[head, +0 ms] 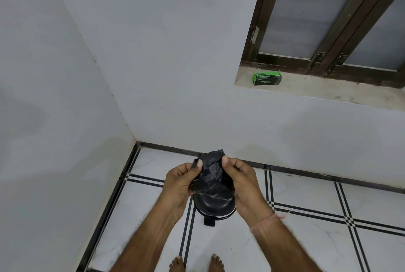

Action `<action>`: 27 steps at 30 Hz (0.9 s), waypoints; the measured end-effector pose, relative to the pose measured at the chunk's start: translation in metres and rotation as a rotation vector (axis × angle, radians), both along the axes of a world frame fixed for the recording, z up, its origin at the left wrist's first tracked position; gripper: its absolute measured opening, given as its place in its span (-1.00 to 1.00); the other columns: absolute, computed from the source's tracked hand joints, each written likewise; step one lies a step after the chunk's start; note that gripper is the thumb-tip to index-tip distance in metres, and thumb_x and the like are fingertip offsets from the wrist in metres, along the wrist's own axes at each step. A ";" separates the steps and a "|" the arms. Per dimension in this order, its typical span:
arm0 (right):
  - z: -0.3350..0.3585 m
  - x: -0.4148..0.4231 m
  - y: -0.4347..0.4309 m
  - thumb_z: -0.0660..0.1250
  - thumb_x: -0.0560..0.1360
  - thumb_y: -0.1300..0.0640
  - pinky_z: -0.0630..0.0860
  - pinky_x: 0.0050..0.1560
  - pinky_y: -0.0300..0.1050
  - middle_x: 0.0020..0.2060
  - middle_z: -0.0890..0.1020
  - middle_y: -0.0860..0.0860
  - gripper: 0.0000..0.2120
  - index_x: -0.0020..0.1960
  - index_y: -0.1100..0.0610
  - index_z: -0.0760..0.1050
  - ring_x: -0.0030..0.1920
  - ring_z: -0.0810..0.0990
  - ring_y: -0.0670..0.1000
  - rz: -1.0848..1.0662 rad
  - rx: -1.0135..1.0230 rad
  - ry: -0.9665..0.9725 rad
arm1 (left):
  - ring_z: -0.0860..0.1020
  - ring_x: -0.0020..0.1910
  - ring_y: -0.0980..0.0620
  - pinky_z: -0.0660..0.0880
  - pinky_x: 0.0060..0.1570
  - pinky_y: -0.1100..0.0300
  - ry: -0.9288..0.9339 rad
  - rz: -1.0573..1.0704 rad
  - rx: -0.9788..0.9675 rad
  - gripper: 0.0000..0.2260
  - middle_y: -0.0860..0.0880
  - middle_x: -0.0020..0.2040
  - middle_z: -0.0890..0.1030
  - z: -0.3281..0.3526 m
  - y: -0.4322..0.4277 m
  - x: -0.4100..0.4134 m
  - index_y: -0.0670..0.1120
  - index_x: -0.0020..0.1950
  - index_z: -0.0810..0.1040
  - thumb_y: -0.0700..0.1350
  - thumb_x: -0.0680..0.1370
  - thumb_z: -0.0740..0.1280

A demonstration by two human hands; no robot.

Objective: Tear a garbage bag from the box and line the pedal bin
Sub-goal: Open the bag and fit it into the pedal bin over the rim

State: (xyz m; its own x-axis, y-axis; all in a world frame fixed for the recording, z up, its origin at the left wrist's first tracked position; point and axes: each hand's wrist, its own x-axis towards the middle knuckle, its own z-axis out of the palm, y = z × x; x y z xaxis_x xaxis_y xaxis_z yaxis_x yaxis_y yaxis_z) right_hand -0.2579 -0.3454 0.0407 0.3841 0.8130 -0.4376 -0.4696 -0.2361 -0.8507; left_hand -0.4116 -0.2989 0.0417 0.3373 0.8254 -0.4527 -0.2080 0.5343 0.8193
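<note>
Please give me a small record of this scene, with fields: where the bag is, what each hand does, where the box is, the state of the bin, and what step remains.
bag: black garbage bag, still crumpled, held above the bin
left hand: left hand pinches the bag's left edge
right hand: right hand pinches the bag's right edge
box: green box on the window sill, apart from the hands
bin: pedal bin on the floor, lid closed, pedal toward the person
remaining: open the bag, line the bin
</note>
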 end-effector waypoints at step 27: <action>0.009 -0.013 -0.005 0.43 0.58 0.00 0.55 -0.23 -0.24 -0.18 0.67 0.00 -0.74 0.07 0.21 0.61 -0.19 0.61 -0.10 0.142 0.148 -0.323 | 0.60 -0.29 -0.05 0.58 -0.31 0.14 -0.077 0.081 -0.017 -0.73 -0.17 -0.26 0.63 -0.003 0.004 0.020 -0.14 -0.26 0.50 0.00 0.42 0.50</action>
State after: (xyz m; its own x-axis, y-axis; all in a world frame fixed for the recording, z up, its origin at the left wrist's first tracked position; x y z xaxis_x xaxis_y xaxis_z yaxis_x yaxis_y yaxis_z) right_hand -0.2714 -0.3504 0.0500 0.3623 0.9133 -0.1863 -0.1432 -0.1430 -0.9793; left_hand -0.3916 -0.2947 0.0389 0.3040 0.8438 -0.4422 -0.3130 0.5269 0.7902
